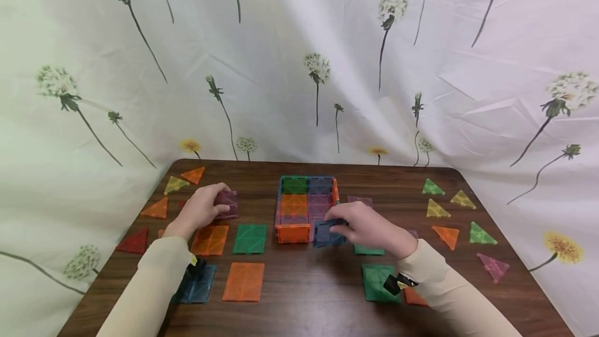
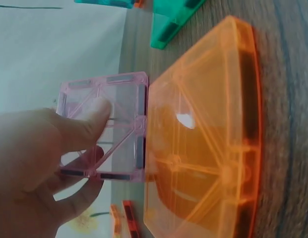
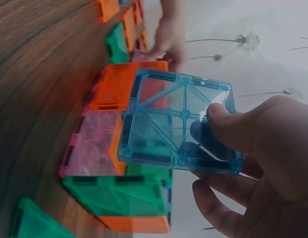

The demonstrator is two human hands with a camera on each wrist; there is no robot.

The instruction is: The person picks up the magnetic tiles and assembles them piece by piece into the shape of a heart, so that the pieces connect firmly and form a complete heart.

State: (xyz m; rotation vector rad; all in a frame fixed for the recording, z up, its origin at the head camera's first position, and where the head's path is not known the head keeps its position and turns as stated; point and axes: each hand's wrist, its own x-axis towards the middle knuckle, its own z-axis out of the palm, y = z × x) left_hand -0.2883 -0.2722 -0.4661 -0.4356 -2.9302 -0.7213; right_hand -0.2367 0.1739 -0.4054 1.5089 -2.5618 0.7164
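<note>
text: none legible | labels: none | brands: none readable | numbers: none | signs: none seen

Between the thumb and fingers of my right hand I pinch a see-through blue tile, my thumb across its face. It partly covers my view of a box of joined tiles, with orange, pink and green panels, standing on the dark wooden tabletop. Past that, my left hand is at a pinkish tile, near a green tile and several orange pieces.
</note>
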